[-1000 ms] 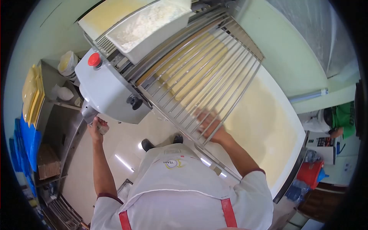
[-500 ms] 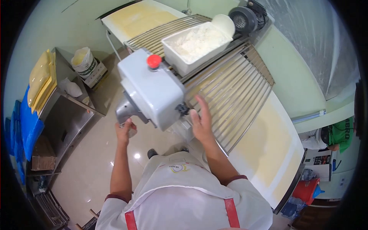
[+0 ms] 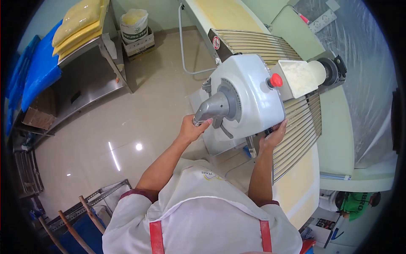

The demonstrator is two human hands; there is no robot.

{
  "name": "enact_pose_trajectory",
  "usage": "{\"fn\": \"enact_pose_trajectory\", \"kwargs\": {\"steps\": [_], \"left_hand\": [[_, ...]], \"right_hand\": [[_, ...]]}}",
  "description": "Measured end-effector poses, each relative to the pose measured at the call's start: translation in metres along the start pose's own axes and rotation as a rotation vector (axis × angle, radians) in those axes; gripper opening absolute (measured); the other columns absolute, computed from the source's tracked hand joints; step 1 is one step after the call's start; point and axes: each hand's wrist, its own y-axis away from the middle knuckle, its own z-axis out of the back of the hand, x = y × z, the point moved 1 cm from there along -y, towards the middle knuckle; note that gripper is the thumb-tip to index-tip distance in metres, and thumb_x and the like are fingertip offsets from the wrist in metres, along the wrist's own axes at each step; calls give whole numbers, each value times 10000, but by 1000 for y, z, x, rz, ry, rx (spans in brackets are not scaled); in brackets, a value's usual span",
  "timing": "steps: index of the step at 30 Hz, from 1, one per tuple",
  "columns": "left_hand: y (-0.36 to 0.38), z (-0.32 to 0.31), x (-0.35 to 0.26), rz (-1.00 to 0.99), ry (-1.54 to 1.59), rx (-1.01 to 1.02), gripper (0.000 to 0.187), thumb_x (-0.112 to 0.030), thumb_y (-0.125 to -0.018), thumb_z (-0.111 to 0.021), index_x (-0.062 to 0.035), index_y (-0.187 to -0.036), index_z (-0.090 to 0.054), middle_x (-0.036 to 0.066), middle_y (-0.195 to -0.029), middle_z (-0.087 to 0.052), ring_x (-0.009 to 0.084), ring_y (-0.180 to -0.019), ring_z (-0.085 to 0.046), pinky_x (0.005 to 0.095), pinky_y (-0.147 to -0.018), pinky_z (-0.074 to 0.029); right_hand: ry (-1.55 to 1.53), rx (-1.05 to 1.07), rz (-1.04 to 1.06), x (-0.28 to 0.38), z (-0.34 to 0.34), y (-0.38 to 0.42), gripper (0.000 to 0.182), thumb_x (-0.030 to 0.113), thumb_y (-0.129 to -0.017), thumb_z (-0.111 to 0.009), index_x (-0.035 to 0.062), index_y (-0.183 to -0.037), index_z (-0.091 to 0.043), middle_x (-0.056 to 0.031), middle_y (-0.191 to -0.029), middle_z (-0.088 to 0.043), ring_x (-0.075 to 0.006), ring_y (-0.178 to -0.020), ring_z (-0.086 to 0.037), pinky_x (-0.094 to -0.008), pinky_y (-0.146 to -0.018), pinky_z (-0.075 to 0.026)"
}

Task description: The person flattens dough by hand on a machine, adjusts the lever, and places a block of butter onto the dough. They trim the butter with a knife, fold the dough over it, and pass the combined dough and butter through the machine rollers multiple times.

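A dough sheeter with a white rounded housing (image 3: 253, 106) stands in front of me, a red stop button (image 3: 276, 80) on its top. My left hand (image 3: 194, 128) is wrapped round the end of the grey lever handle (image 3: 215, 106), beside its curved scale. At the housing's right-hand lower corner, my right hand (image 3: 275, 137) is closed about a black knob (image 3: 268, 131), its fingers partly hidden behind the housing. A white tub of flour (image 3: 296, 78) rests on top of the machine, with a rounded white scoop or lid (image 3: 317, 73) at its end.
Metal bar guards (image 3: 298, 127) cover both sides, above the pale yellow belt (image 3: 296, 190). At left, yellow packs (image 3: 78, 25) lie on a steel table (image 3: 91, 91). A flour sack (image 3: 134, 25) stands by the wall. A person in green (image 3: 357, 205) is at far right.
My view has swung left, so the machine sits further right. My right hand has gone from open beside the black knob to closed around it. My left hand stays at the lever.
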Motion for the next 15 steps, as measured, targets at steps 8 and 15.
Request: {"fn": "enact_pose_trajectory", "kwargs": {"steps": [8, 15], "left_hand": [[-17, 19, -9, -320, -111, 38, 303, -282, -761, -779, -7, -854, -695, 65, -679, -658, 110, -615, -572, 293, -605, -475], [-18, 18, -5, -298, -106, 23, 281, -246, -761, -782, -6, -877, -691, 57, -699, -657, 107, -655, -583, 284, -629, -480]], "right_hand": [[128, 50, 76, -8, 18, -11, 408, 345, -1019, -430, -1, -1194, -555, -92, -1130, -618, -195, -1037, -588, -331, -914, -453], [920, 395, 867, 112, -36, -84, 292, 160, -963, -465, -12, -1153, -603, -167, -1114, -638, -249, -1120, -582, -348, -1005, -412]]}}
